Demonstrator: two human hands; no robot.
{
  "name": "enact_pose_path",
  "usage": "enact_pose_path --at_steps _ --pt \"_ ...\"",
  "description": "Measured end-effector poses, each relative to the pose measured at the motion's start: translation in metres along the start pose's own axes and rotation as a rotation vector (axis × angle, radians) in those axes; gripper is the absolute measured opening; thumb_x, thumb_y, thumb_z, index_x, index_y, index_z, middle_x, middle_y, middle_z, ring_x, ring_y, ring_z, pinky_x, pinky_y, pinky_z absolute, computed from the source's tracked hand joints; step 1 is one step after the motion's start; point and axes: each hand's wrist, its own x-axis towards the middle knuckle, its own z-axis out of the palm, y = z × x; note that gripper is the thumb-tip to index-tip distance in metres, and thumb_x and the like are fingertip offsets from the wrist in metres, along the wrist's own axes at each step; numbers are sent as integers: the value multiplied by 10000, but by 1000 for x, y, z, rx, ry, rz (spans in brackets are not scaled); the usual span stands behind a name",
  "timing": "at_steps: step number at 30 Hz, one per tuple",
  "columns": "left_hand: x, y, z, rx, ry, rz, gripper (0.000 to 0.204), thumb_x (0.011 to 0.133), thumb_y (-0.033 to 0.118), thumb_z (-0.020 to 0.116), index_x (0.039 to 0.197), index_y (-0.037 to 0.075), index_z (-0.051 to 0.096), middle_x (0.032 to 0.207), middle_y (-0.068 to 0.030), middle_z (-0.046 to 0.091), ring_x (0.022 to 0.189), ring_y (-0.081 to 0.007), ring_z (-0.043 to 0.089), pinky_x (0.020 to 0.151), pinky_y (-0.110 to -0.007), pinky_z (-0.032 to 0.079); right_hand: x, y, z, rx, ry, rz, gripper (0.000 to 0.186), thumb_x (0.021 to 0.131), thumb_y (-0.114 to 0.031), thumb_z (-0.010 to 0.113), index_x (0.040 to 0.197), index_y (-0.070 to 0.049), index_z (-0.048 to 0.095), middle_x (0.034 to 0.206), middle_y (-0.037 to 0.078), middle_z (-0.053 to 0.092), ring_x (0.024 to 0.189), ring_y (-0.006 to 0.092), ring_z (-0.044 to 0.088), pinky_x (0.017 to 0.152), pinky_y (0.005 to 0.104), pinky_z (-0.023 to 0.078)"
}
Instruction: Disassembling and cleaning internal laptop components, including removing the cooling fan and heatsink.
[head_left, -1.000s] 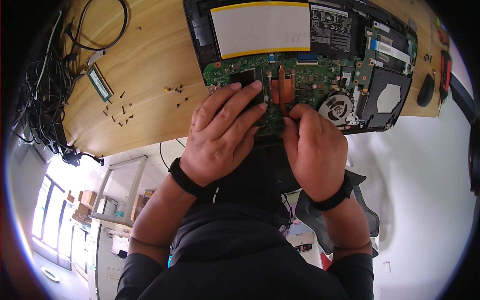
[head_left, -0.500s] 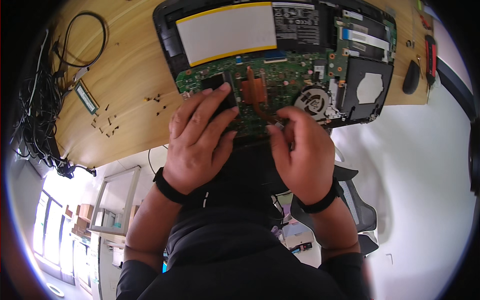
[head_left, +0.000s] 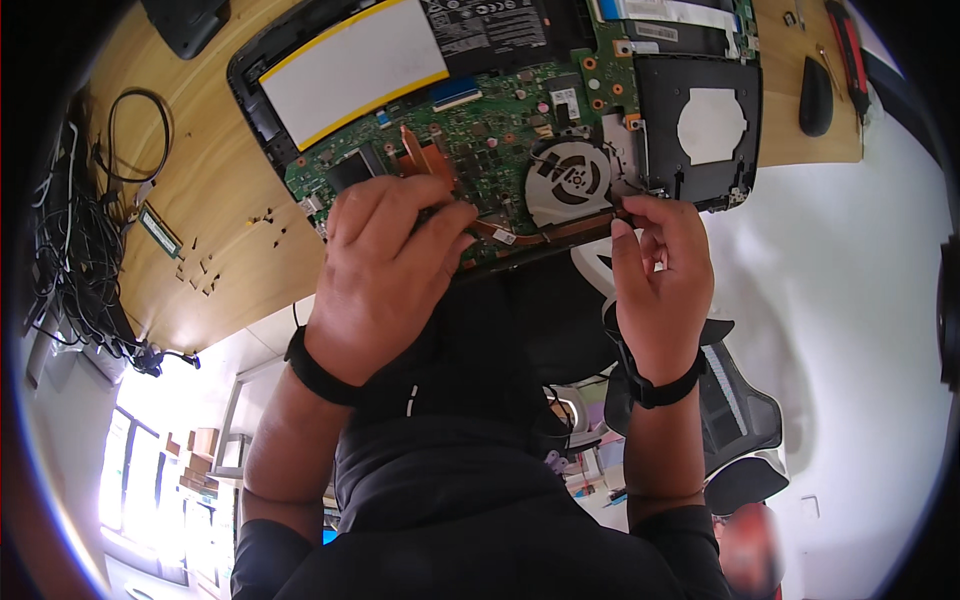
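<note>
Our right hand point(head_left: 668, 250) has moved past the fan point(head_left: 568, 182), pinching the copper heat pipe point(head_left: 580, 227), which stretches leftward from those fingertips to our curled left hand point(head_left: 385, 255), grip hidden; level support should prevent bending.

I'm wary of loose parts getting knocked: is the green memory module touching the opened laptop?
Apart. The head view shows a stretch of wooden tabletop between the green memory module and the opened laptop.

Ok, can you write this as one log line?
left hand: over green circuit board | right hand: at right end of bent copper pipe | nearby: round silver fan
</note>
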Motion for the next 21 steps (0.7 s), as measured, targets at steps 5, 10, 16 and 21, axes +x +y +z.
enact_pose_path --at_steps 5,10,16,21 --pt "14 0 -6 35 -35 39 253 792 24 784 1034 57 714 1070 -88 637 993 -305 605 860 -411 497 5 1 -5 -18 -1 -9 139 889 -28 730 1011 -45 666 883 54 586 641 163 469 583 303 408" --pt "17 -9 -10 40 -85 134 238 786 61 776 1014 60 706 1067 -75 623 982 -292 615 853 -407 500 7 1 -4 -42 -18 6 112 897 -60 747 969 -50 660 879 58 596 607 172 454 563 310 395" --pt "18 -13 -11 83 -141 183 217 807 109 745 1016 69 697 1068 -60 606 994 -281 603 881 -401 490 9 0 -4 -88 -22 -23 111 912 -80 746 965 -48 654 882 54 600 609 175 459 564 315 394" --pt "18 -14 -8 110 -153 178 227 813 122 743 1031 76 698 1071 -55 599 1003 -275 591 894 -398 485 9 2 -4 -122 -24 -51 105 925 -87 737 968 -47 650 880 52 600 620 180 473 578 316 400"
